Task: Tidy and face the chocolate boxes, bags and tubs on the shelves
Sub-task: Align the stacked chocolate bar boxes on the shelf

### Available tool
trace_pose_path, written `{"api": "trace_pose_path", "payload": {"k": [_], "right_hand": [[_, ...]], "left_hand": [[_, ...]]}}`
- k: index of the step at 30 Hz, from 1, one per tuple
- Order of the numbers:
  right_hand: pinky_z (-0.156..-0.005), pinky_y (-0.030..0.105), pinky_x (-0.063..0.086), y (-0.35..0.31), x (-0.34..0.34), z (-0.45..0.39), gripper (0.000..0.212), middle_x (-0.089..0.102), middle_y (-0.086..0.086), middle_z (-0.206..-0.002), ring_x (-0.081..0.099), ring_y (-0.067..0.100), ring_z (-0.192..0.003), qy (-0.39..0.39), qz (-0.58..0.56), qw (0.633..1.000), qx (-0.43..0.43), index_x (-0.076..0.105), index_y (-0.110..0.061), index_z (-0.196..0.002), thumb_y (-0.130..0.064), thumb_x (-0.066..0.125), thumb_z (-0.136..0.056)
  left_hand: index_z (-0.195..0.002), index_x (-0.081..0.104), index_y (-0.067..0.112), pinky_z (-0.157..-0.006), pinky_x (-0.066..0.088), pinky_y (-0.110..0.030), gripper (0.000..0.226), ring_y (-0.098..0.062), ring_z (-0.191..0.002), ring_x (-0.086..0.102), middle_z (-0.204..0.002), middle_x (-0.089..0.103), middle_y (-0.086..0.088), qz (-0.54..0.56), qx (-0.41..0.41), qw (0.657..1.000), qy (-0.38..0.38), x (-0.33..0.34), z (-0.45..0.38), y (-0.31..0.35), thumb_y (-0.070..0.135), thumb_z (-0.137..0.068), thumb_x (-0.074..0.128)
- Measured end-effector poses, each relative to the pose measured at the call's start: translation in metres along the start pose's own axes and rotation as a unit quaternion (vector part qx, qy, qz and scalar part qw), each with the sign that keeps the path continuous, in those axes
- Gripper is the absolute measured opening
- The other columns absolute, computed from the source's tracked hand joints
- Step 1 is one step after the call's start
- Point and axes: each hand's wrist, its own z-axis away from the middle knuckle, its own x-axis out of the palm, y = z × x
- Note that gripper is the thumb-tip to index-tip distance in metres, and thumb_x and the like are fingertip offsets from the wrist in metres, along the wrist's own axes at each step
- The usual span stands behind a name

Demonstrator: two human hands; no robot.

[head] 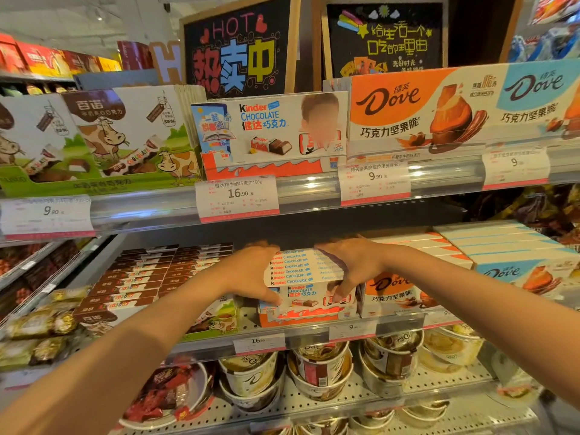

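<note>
Hands: left hand point(254, 271) and right hand point(351, 265) curled, gripping Kinder box stack point(301, 268) sides.

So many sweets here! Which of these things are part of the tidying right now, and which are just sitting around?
In use:
- Kinder Chocolate boxes, stacked on the middle shelf
- left hand, gripping the stack's left side
- right hand, gripping its right side

Just sitting there:
- Dove tubs below
- chalkboard signs
- price tag
</note>
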Motion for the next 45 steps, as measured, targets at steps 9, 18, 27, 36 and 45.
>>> {"api": "trace_pose_path", "payload": {"k": [9, 18, 27, 36, 45], "right_hand": [[-0.101, 0.039, 0.038, 0.002, 0.000, -0.005, 0.091, 0.052, -0.006, -0.132, 0.047, 0.016, -0.121, -0.018, 0.016, 0.999, 0.030, 0.024, -0.033, -0.141, -0.041, 0.078, -0.068], [-0.112, 0.055, 0.012, -0.013, 0.004, 0.001, 0.104, 0.034, 0.003, -0.149, 0.029, 0.029, -0.138, 0.005, 0.148, 0.985, 0.091, 0.009, -0.026, -0.149, -0.056, 0.070, -0.070], [-0.114, 0.043, 0.019, -0.041, 0.024, 0.021, 0.096, 0.021, 0.001, -0.155, 0.025, 0.022, -0.139, 0.112, 0.114, 0.982, 0.099, 0.012, -0.026, -0.149, -0.052, 0.068, -0.075], [-0.093, 0.029, 0.040, -0.111, 0.062, 0.044, 0.039, 0.057, 0.001, -0.120, 0.052, 0.015, -0.110, 0.322, -0.071, 0.944, -0.030, 0.056, -0.017, -0.122, -0.020, 0.063, -0.083], [-0.059, 0.026, 0.040, -0.160, 0.150, 0.024, 0.014, 0.055, -0.018, -0.073, 0.051, -0.002, -0.062, 0.228, -0.206, 0.946, -0.102, 0.061, -0.021, -0.099, -0.014, 0.058, -0.087]], "left_hand": [[-0.102, 0.043, 0.037, -0.063, 0.040, -0.019, 0.063, -0.005, -0.085, 0.047, -0.094, 0.047, 0.016, -0.019, 0.005, 1.000, 0.007, 0.002, 0.001, -0.001, 0.062, -0.054, 0.074], [-0.118, 0.045, 0.028, -0.068, 0.044, -0.023, 0.070, -0.011, -0.093, 0.051, -0.105, 0.051, 0.007, -0.079, 0.008, 0.997, -0.012, -0.001, 0.005, 0.006, 0.059, -0.062, 0.073], [-0.121, 0.053, 0.024, -0.087, 0.048, -0.036, 0.065, -0.015, -0.104, 0.052, -0.116, 0.056, 0.003, -0.096, 0.082, 0.989, 0.082, -0.019, 0.051, 0.008, 0.061, -0.071, 0.068], [-0.109, 0.063, 0.017, -0.086, 0.042, -0.028, 0.028, -0.009, -0.097, 0.050, -0.102, 0.057, 0.007, 0.044, 0.052, 0.972, 0.227, -0.002, 0.152, 0.001, 0.028, -0.084, 0.067], [-0.082, 0.066, 0.013, -0.055, 0.041, -0.016, 0.013, -0.008, -0.055, 0.051, -0.060, 0.055, -0.001, 0.120, -0.167, 0.946, 0.251, 0.064, 0.254, -0.035, 0.005, -0.076, 0.074]]}}
